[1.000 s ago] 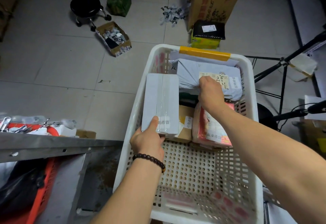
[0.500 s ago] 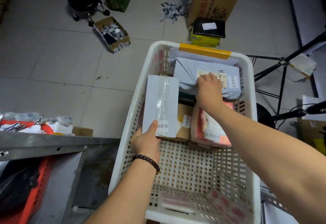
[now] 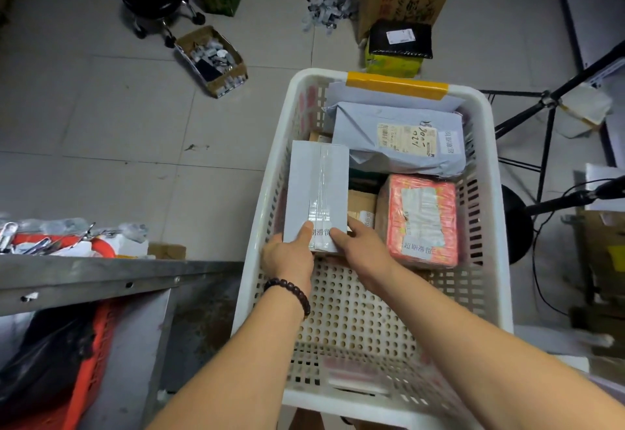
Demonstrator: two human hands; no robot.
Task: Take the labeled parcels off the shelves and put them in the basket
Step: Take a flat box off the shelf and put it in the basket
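White box (image 3: 316,193) lies along the basket's (image 3: 487,118) left wall, both hands, left hand (image 3: 287,255) and right hand (image 3: 363,248), holding its near end in a firm grip; judged next: settle it flat, then release.

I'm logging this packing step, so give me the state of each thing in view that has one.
white box: in the basket's left side, held at its near end by both hands
left hand: gripping the box
right hand: gripping the box
grey mailer bag: lying label up
red parcel: lying flat, untouched
basket: near half bare
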